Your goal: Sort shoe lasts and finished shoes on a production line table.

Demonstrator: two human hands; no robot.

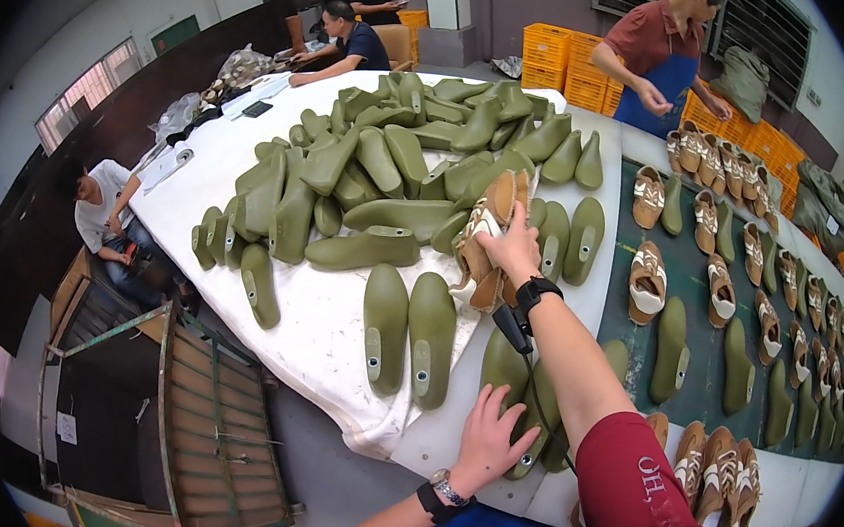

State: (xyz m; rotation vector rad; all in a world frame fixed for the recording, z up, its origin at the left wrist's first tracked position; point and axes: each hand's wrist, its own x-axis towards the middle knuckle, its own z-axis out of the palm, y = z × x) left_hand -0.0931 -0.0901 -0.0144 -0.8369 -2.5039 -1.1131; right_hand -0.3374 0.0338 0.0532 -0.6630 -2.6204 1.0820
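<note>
A shoe workshop, its long bench (334, 351) draped in white cloth.

At six o'clock the left hand (490, 440) lies spread, fingers flat on a green shoe last (505, 364) at the bench edge. Just past centre toward one o'clock the right hand (514, 248) grips a tan-and-white shoe (480, 254) standing on end. A heap of green lasts (391, 160) spreads toward eleven. At three, finished shoes (757, 283) line a green mat (693, 383). Yellow crates (551, 54) stack at twelve; their contents cannot be told.

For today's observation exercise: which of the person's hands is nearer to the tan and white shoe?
Right. The right hand grips the tan and white shoe; the left hand rests lower down on green shoe forms near the table edge.
</note>
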